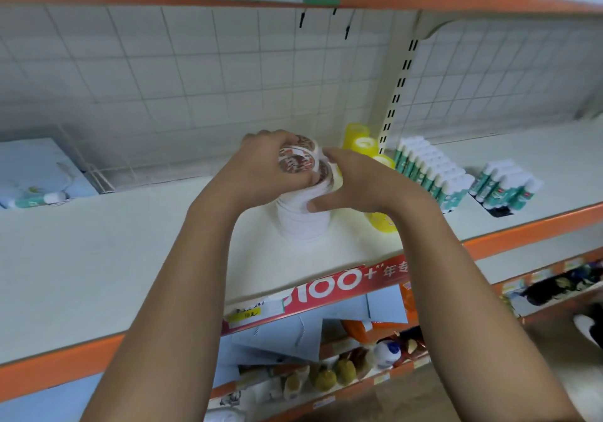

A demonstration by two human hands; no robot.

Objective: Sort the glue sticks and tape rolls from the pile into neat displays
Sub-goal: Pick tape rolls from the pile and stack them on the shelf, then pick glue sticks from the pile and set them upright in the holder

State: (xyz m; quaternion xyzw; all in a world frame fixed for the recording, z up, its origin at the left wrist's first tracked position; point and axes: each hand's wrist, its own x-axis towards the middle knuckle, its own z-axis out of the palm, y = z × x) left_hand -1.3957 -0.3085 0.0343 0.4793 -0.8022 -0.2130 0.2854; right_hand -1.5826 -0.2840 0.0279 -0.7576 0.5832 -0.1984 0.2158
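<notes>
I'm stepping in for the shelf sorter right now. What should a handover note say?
Left hand: gripping white tape rolls on top of the white stack.
Right hand: steadying that stack's side.
Done: glue sticks in two neat blocks on the right of the shelf.
Left: seat these rolls, then tidy the yellow tape rolls behind the stack.

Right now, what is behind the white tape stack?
Yellow tape rolls stand behind the white tape stack, near the grid wall. Both hands, left and right, cover the stack's top and whatever lies directly behind it.
</notes>
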